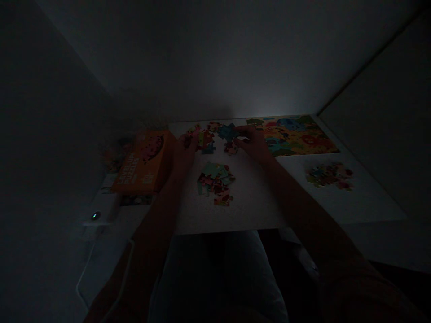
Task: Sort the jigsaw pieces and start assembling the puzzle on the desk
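Blue-green puzzle piece [226, 132], perhaps more than one, sits at the fingertips of the right hand [252, 141], above the far part of the table [252, 193]. A light pinch on its rim, leaving the tabs free, would probably serve best, turning it flat before any pressing down. The right hand is nearly closed, thumb and fingers meeting on the piece's right side. The left hand [186, 152] is half curled beside a cluster of pieces [206, 140]; the dark hides whether it grips any. Just below the held piece lies a pinkish piece [230, 148]. Nearer the person is a loose pile [215, 179]. Farther out, an orange box [144, 163] stands left, and an animal puzzle [296, 134] lies right, with a second pile [330, 175] in front of it
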{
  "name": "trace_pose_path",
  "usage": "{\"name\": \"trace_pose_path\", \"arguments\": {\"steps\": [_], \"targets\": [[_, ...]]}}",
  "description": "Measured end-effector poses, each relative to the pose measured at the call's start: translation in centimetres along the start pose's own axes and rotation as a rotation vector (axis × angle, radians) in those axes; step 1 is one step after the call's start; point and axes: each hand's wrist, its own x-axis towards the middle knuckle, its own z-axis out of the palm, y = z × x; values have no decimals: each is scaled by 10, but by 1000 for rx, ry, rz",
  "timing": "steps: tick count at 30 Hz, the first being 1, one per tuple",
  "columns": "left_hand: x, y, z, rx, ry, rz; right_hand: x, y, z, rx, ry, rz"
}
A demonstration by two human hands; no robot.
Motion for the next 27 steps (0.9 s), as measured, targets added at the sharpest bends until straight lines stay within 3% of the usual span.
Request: {"name": "trace_pose_path", "arguments": {"steps": [12, 18, 27], "targets": [[-11, 15, 1, 36, 27, -79, 3, -2, 6, 128, -27, 26], [-17, 21, 2, 199, -143, 68, -3, -8, 15, 234, -71, 89], [-24, 31, 4, 240, -299, 76, -7, -17, 24, 364, -110, 176]]}}
